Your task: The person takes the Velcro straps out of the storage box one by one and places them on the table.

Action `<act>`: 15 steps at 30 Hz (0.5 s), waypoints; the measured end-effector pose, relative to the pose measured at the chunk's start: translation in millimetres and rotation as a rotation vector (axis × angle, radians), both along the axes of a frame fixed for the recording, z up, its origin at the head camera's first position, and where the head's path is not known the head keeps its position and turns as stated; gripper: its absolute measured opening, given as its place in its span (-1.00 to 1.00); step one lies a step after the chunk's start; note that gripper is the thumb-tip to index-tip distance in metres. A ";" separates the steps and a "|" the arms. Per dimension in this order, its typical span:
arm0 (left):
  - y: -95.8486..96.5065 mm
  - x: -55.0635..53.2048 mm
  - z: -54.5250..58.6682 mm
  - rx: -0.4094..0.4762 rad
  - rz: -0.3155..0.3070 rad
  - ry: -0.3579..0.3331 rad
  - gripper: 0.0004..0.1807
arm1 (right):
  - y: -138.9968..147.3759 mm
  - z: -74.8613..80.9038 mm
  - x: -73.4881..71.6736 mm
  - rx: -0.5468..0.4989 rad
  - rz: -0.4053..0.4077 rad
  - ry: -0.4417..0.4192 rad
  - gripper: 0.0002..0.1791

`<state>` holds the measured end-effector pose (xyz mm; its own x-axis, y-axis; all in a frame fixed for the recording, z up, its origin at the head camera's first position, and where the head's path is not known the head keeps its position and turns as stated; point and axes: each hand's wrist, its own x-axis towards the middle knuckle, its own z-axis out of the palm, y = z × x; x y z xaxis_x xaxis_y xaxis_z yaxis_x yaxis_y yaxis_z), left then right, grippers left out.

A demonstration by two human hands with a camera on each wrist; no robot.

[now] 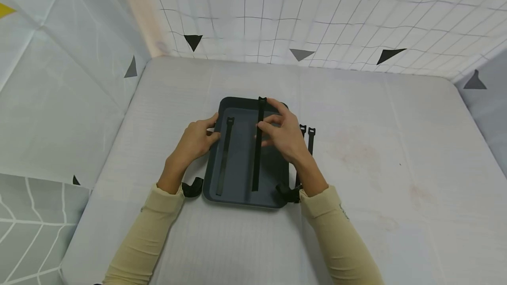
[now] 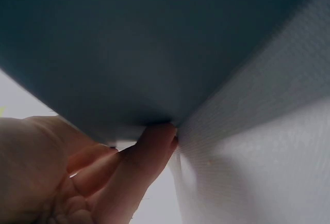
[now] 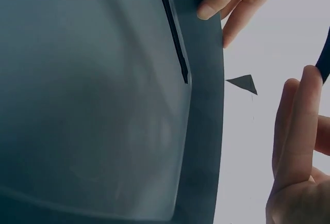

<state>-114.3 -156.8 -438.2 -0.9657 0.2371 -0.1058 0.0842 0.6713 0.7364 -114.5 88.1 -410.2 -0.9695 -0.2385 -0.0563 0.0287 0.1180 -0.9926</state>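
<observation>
Over tray (image 1: 241, 157): gripping it with left hand (image 1: 192, 140), pinching 1 strap (image 1: 257, 157) in right hand (image 1: 287, 134); best to lower that level, parallel to 2nd strap (image 1: 225, 157).

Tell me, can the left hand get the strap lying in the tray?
Probably yes: the left hand holds the tray rim close to the strap, and nothing covers it. The hand may need to let go first.
</observation>
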 end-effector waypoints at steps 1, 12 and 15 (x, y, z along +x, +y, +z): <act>0.2 -0.2 -0.1 -0.004 0.002 -0.003 -0.31 | 0.8 0.3 0.3 0.005 -0.002 0.002 -0.26; 0.0 -0.2 -0.2 -0.009 -0.002 -0.008 -0.31 | 10.1 3.5 3.4 -0.010 -0.008 0.003 -0.26; 0.3 0.2 1.0 -0.015 -0.003 -0.013 -0.31 | 12.9 4.9 4.3 -0.011 -0.015 0.002 -0.26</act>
